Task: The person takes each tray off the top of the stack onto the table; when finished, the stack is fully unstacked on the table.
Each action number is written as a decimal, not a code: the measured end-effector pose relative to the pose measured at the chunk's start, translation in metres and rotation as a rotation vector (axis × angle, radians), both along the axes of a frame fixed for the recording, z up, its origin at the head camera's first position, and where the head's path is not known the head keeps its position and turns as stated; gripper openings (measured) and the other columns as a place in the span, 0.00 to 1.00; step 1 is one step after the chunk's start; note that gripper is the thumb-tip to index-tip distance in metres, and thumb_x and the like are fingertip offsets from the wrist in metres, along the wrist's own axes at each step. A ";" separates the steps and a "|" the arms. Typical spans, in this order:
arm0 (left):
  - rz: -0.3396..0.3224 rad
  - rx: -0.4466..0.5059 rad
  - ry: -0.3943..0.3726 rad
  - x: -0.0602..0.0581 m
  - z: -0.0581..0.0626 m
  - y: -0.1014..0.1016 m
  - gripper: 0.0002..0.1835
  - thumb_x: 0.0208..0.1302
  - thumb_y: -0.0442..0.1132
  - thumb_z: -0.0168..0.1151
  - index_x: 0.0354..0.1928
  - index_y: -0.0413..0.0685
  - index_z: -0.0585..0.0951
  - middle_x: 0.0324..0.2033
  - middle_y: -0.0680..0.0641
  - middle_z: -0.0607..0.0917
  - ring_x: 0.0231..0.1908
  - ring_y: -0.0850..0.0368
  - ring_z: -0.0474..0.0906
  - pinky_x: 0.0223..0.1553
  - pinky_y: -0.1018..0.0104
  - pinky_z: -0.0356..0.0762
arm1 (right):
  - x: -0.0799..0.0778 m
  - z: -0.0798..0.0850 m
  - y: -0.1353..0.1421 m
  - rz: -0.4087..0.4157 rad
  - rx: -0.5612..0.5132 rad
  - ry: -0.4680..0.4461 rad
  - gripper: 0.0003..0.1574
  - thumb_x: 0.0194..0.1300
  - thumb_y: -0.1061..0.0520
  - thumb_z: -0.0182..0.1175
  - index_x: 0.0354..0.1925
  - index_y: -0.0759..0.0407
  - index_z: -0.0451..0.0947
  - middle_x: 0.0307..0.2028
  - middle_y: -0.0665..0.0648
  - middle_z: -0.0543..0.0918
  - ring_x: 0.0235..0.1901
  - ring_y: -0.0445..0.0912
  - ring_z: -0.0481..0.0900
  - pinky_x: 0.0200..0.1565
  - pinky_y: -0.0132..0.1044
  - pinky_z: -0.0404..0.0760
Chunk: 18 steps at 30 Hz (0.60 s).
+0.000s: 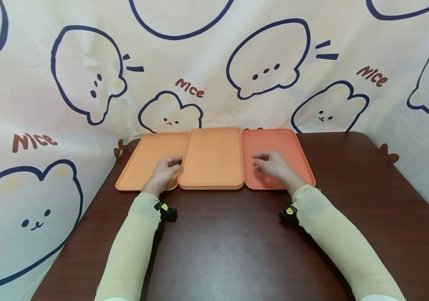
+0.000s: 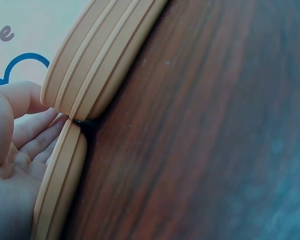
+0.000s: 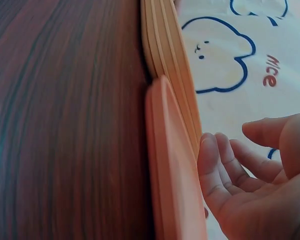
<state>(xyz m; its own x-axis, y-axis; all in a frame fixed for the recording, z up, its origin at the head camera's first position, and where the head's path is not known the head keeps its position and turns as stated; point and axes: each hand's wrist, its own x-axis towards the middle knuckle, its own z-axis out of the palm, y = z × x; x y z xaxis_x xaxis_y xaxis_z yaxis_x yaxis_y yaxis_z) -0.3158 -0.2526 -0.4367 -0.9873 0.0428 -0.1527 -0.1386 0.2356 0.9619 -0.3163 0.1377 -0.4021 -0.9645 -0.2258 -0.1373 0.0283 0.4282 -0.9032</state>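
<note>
A stack of light orange trays point(image 1: 212, 156) stands in the middle at the far side of the table. To its left lies another orange tray point(image 1: 150, 161), and to its right a coral-red tray point(image 1: 278, 142). My left hand point(image 1: 163, 173) is over the left tray, its fingers at the stack's left edge; in the left wrist view a fingertip appears to touch the stack's corner. My right hand point(image 1: 274, 165) hovers above the coral-red tray with fingers loosely bent. In the right wrist view nothing is between its thumb and fingers point(image 3: 212, 155).
The trays rest on a dark brown wooden table point(image 1: 214, 242). A pale cloth point(image 1: 214, 62) printed with cartoon bears hangs behind and beside it. Each wrist wears a small black camera, such as the left one point(image 1: 168, 213).
</note>
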 end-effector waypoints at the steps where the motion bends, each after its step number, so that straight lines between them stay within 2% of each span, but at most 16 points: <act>1: 0.001 -0.003 -0.003 -0.001 -0.001 0.000 0.30 0.81 0.34 0.55 0.81 0.40 0.67 0.80 0.36 0.67 0.80 0.44 0.62 0.80 0.50 0.63 | -0.001 -0.001 -0.004 0.000 0.003 -0.009 0.28 0.83 0.55 0.56 0.73 0.66 0.75 0.61 0.70 0.85 0.51 0.56 0.88 0.51 0.40 0.89; 8: 0.009 -0.016 -0.007 0.000 0.000 0.001 0.30 0.82 0.35 0.55 0.82 0.42 0.67 0.81 0.37 0.66 0.80 0.44 0.61 0.80 0.50 0.63 | -0.006 -0.006 -0.030 -0.032 0.011 -0.055 0.25 0.81 0.54 0.60 0.68 0.66 0.77 0.47 0.65 0.87 0.37 0.49 0.87 0.37 0.35 0.86; 13: 0.010 -0.011 -0.008 0.001 -0.001 0.001 0.30 0.81 0.34 0.56 0.81 0.42 0.69 0.81 0.38 0.67 0.80 0.45 0.62 0.80 0.51 0.62 | -0.007 -0.011 -0.043 -0.065 0.040 -0.042 0.21 0.79 0.56 0.63 0.62 0.68 0.78 0.41 0.61 0.86 0.32 0.47 0.83 0.33 0.34 0.85; 18: 0.012 -0.024 -0.008 -0.001 -0.002 0.000 0.29 0.82 0.35 0.56 0.81 0.42 0.68 0.81 0.38 0.68 0.80 0.45 0.62 0.79 0.51 0.63 | -0.010 -0.013 -0.050 -0.106 0.097 -0.038 0.19 0.74 0.57 0.66 0.57 0.65 0.76 0.38 0.59 0.85 0.29 0.45 0.81 0.32 0.33 0.82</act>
